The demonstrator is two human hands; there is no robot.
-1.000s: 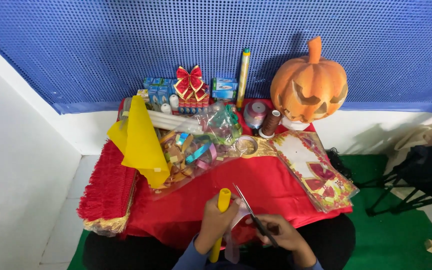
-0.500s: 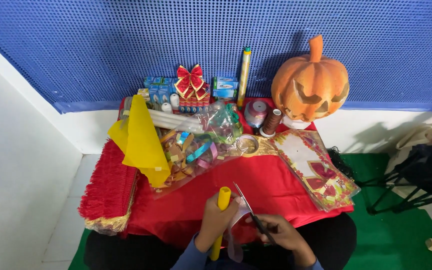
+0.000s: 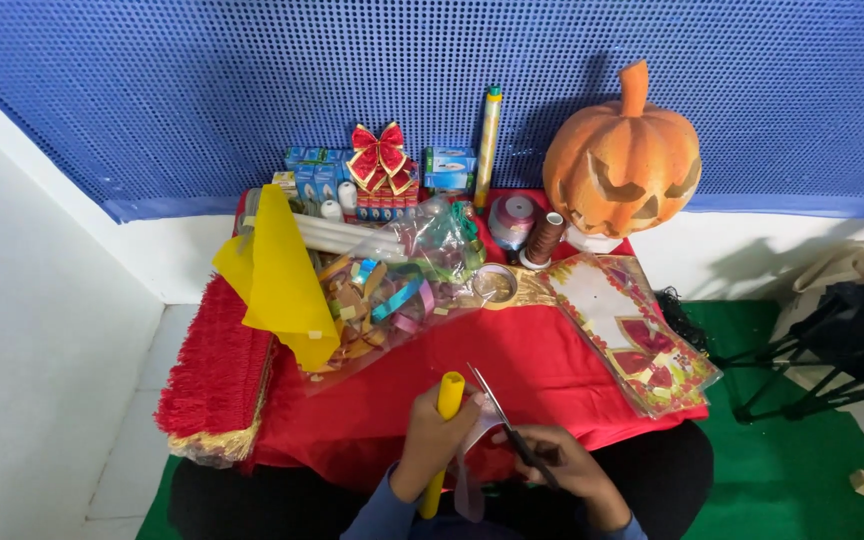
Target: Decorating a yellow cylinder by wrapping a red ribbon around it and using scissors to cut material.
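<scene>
Bag (image 3: 422, 265) holds ribbon scraps; left grip (image 3: 432, 440) clasps yellow roll (image 3: 449, 395), right grip (image 3: 562, 470) scissors (image 3: 497, 415).

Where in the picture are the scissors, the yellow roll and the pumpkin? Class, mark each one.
scissors (image 3: 500, 417): head view, on the blades near the pivot.
yellow roll (image 3: 450, 393): head view, on its upper end above the left hand.
pumpkin (image 3: 620, 160): head view, on its carved front.

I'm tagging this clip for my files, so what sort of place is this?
Most likely a small craft or holiday-decoration corner. A red-covered table against a blue mesh wall holds a carved pumpkin, a red bow and a bag of ribbon scraps, while the right hand holds scissors.
</scene>
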